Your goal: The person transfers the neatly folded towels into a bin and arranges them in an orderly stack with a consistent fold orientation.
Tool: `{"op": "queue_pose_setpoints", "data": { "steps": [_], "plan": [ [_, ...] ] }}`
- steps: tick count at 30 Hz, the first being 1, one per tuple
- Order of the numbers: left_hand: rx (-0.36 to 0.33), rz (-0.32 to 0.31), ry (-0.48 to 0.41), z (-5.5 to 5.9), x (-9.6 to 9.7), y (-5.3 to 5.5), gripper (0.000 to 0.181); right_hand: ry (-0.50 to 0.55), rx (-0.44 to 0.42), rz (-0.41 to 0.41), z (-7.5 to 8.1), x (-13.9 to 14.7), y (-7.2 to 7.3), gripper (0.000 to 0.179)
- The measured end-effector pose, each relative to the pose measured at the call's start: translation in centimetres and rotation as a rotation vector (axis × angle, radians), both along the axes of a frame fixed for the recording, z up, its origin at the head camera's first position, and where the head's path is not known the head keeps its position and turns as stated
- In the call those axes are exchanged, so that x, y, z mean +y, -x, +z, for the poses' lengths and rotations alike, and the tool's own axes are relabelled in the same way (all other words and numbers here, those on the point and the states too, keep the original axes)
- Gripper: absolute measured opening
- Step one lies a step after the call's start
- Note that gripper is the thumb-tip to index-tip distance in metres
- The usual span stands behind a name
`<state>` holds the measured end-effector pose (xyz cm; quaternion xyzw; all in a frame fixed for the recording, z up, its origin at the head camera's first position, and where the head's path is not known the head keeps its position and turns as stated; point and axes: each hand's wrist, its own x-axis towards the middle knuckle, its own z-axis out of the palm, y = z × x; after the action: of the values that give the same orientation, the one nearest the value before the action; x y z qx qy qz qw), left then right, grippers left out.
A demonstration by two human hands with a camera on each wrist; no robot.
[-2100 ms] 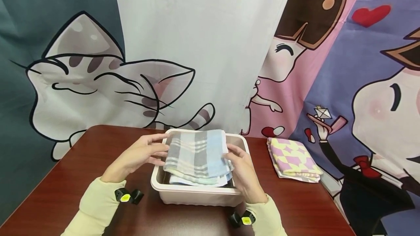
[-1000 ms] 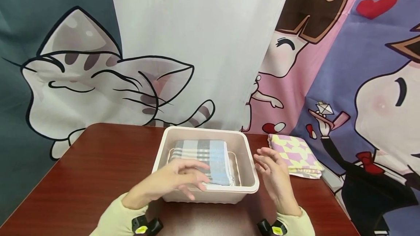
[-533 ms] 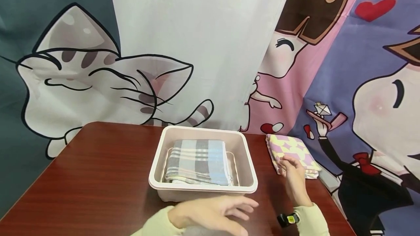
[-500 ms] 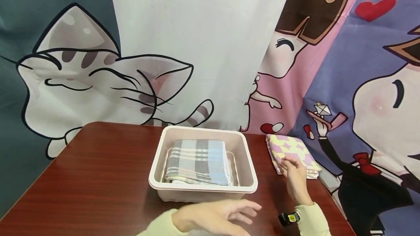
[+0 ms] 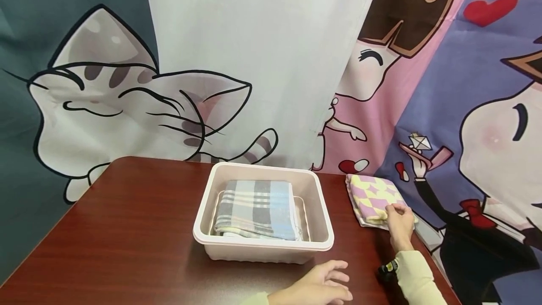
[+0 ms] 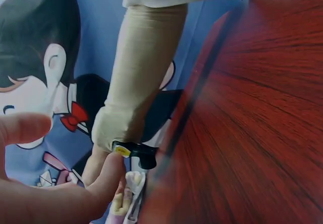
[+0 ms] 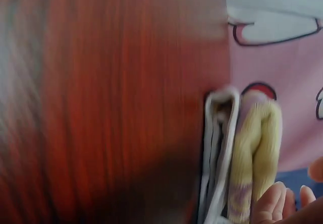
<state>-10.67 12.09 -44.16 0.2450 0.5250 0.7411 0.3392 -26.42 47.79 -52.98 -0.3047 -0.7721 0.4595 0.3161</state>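
A folded pink and yellow patterned towel [image 5: 372, 196] lies at the table's right side, with a folded white cloth layer [image 7: 221, 148] under it. My right hand [image 5: 400, 225] is at its near right corner, fingers bent. In the right wrist view a gap shows between thumb and fingertips [image 7: 276, 199], which overlap the towel's edge. My left hand [image 5: 317, 286] hovers near the table's front, fingers spread and holding nothing. A folded plaid towel [image 5: 256, 208] in grey, white and blue lies inside the off-white plastic bin [image 5: 262, 252].
The reddish-brown wooden table [image 5: 127, 229] carries the bin at its middle. Behind and to the right hangs a cartoon-printed cloth backdrop [image 5: 262, 51], close to the table's edges. Both wrists wear small black devices, one seen by the right sleeve [image 5: 417, 276].
Both hands have let go of the plaid towel, which lies lower in the bin. My right hand has moved right to the pink and yellow towel. My left hand has come down and right.
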Motion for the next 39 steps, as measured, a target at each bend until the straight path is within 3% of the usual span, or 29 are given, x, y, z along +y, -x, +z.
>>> {"op": "queue_pose_setpoints", "data": {
  "steps": [8, 13, 15, 19, 23, 26, 33, 39],
  "plan": [
    [-0.074, 0.183, -0.032, -1.0, 3.6, 0.6, 0.050, -0.267, -0.060, -0.025, 0.8, 2.2, 0.0, 0.029],
    [-0.181, 0.252, -0.050, -1.7, 5.3, 1.1, 0.048, -0.344, -0.110, 0.020, 4.5, 0.4, -1.6, 0.029],
    [-0.220, 0.256, -0.048, -1.9, 5.7, 1.3, 0.049, -0.341, -0.154, 0.041, 5.7, -0.3, -2.2, 0.030],
    [-0.272, 0.281, -0.040, -2.2, 6.3, 1.7, 0.054, -0.357, -0.319, 0.087, 6.5, -0.1, -2.5, 0.036],
    [-0.287, 0.298, -0.044, -2.6, 6.8, 2.2, 0.058, -0.343, -0.501, 0.183, 6.5, 0.9, -2.4, 0.053],
    [-0.301, 0.313, -0.052, -2.8, 7.2, 2.5, 0.061, -0.355, -0.569, 0.272, 6.2, 1.9, -2.7, 0.065],
    [-0.350, 0.368, -0.060, -3.0, 7.9, 3.0, 0.064, -0.325, -0.576, 0.510, 5.9, 3.3, -3.6, 0.081],
    [-0.357, 0.390, -0.047, -3.0, 8.3, 3.7, 0.065, -0.317, -0.555, 0.639, 6.0, 3.4, -4.3, 0.076]
  ]
}}
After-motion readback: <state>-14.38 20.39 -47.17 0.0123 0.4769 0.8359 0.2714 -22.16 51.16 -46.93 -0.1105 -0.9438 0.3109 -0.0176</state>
